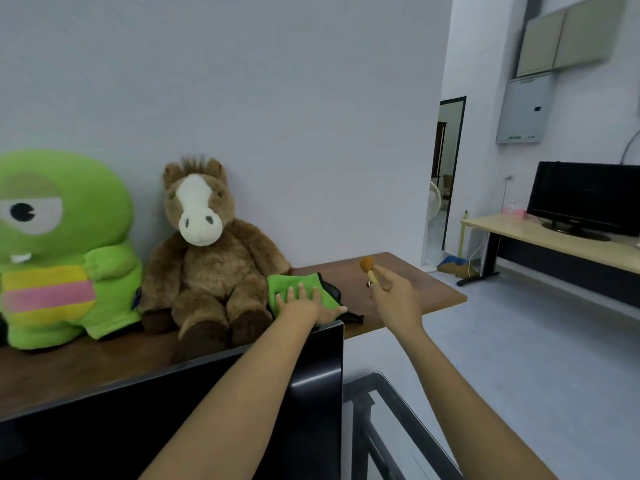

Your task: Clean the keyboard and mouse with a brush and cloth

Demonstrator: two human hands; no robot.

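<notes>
A green cloth [288, 285] lies on the brown table [408, 289], draped over a dark object [349, 317] whose black edges stick out beside it. My left hand [304, 303] rests flat on the cloth with fingers spread. My right hand [393, 289] is raised above the table and pinches a small brush [367, 266] with orange-brown bristles pointing up. Keyboard and mouse are not visible; a black monitor hides the near part of the table.
A black monitor [173, 410] stands close in front, both arms reaching past its top right corner. A brown plush horse [207, 251] and a green plush toy [59, 247] sit left of the cloth. To the right are open floor and another desk [540, 240] with a screen.
</notes>
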